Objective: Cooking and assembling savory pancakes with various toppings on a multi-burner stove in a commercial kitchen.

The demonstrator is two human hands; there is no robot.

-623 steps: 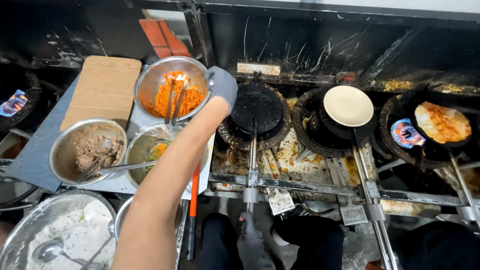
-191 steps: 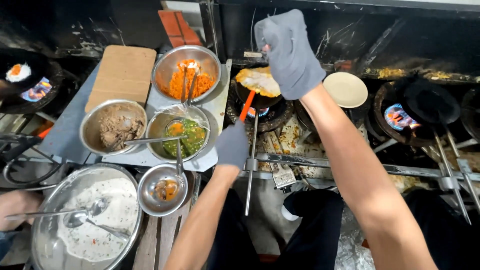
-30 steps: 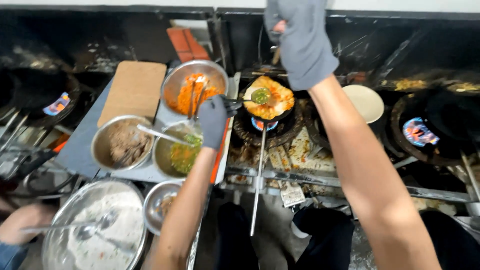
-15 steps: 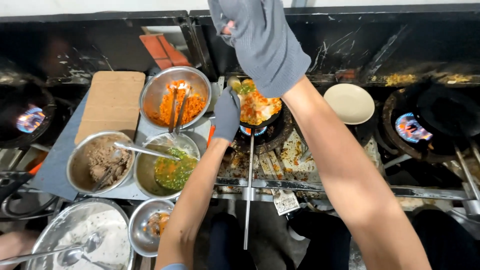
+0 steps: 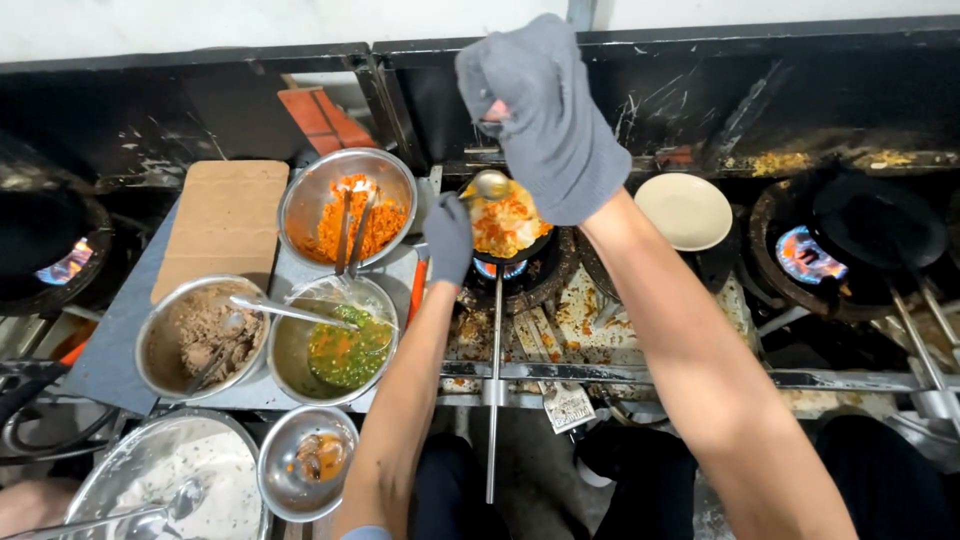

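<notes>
The gloved left hand (image 5: 447, 238) gripped a spoon (image 5: 489, 184) over the omelette (image 5: 503, 222) in the lit pan (image 5: 520, 252); the right hand (image 5: 545, 115), raised above, clenched something, perhaps a shaker.

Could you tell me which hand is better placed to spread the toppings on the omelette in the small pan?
Probably the left hand: it holds a spoon right over the omelette. The right hand is raised well above it.
</notes>
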